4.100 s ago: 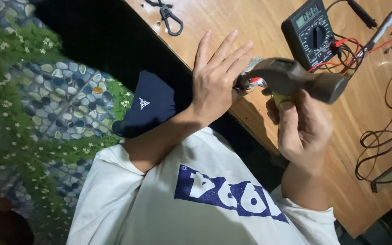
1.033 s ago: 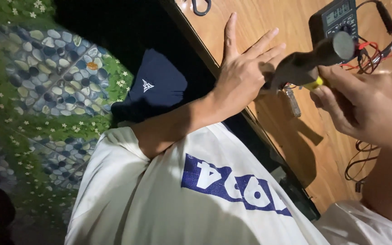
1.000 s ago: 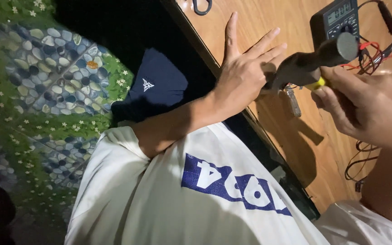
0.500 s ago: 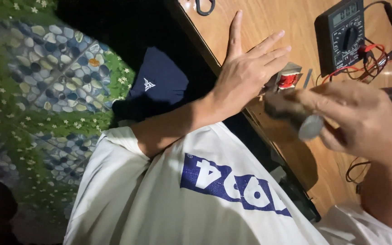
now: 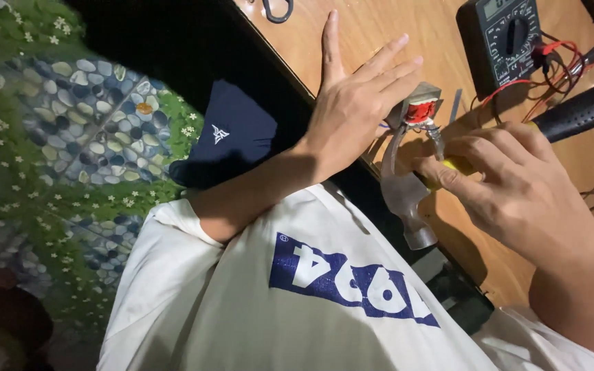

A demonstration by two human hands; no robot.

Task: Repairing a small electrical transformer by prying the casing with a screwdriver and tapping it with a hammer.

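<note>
My left hand (image 5: 355, 103) lies flat with fingers spread at the wooden table's (image 5: 393, 27) edge, its fingertips against a small metal transformer with a red winding (image 5: 421, 106). My right hand (image 5: 517, 185) grips a claw hammer by its yellow neck. The steel head (image 5: 403, 196) points toward my body, and its claw touches the transformer. The black handle (image 5: 582, 106) sticks out to the upper right.
A black multimeter (image 5: 507, 38) with red and black leads lies beyond the transformer, a thin metal strip (image 5: 455, 104) beside it. Plier handles (image 5: 276, 8) show at the top edge. More wires trail at the right. Below me are my white shirt, dark blue shorts (image 5: 232, 134) and a patterned floor.
My right hand swung the hammer down and turned it. Its head now hangs over the table edge with the claw at the transformer. My left hand stayed in place.
</note>
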